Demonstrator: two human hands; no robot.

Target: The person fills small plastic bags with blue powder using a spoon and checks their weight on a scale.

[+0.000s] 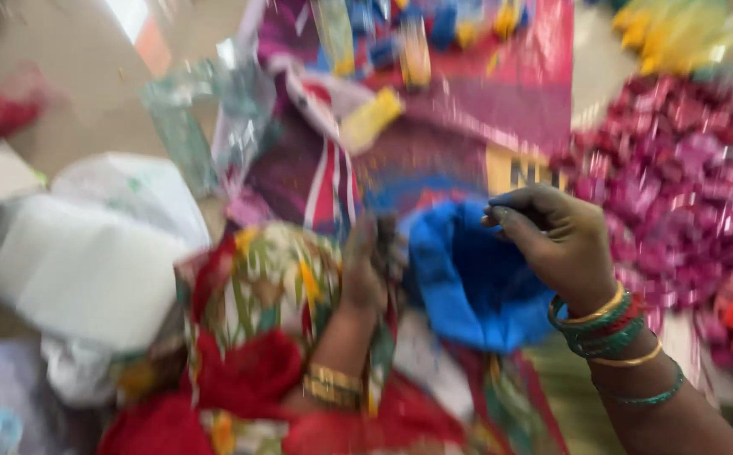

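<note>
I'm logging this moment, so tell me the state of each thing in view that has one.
Blue bag: mouth held open.
Right hand: pinching the bag's rim.
Left hand: gripping the opposite rim.
Pink packets: heaped loose.
White bag: lying slack.

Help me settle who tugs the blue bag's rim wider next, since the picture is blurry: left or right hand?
Right, probably. The right hand is at the blue bag's upper rim, fingertips pinched. The left hand is at its left edge, grip too blurred to judge.
</note>
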